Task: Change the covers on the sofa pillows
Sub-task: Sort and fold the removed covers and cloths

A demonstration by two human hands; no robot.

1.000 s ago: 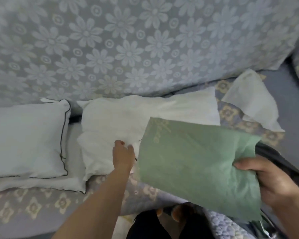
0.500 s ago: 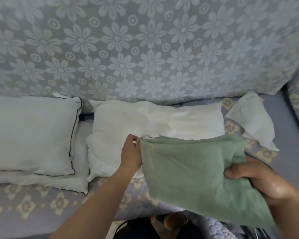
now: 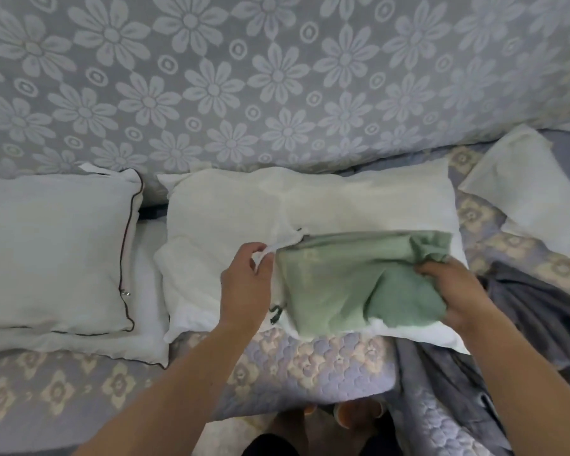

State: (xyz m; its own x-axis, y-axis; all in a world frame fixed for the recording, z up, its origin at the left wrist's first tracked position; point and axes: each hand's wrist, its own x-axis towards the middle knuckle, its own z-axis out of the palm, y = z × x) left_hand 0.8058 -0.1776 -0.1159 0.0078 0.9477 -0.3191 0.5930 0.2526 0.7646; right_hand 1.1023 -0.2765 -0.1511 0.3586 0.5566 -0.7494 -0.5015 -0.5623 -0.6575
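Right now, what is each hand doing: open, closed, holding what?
Left hand: closed, pinching a white fabric edge by the green cover.
Right hand: closed, gripping the green cover's bunched end.

Middle of the sofa seat (image 3: 60, 386) is taken up by the bare white pillow (image 3: 227, 209), and the green cover (image 3: 336, 291) lies across its near right part with both hands on it, left hand (image 3: 244, 284) at the cover's left edge, right hand (image 3: 454, 291) on its right end. To the left a piped white pillow (image 3: 46, 251) sits just beside, leaving only a narrow gap between the two. Open quilted seat shows along the front left edge, while grey cloth (image 3: 520, 311) crowds the right and a loose white cover (image 3: 527, 192) sits back right.
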